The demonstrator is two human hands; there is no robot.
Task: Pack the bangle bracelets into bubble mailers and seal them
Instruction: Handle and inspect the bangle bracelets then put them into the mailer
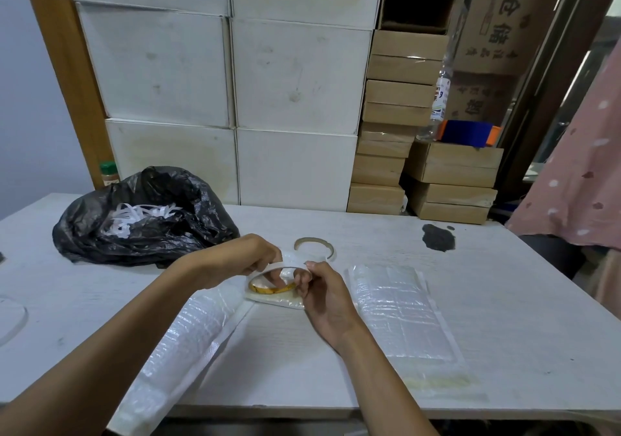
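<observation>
Left hand (235, 260) fingers pinch a white strip (268, 269); right hand (324, 297) fingers clamp the bubble mailer (280, 300), with the gold bangle (268, 289) between them. Carton (497, 15) lettering is illegible.

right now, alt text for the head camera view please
The left hand and right hand pinch the white edge of a small bubble mailer over a gold bangle on a white table. More mailers lie in a left pile and a right pile; a black bag sits behind.
</observation>
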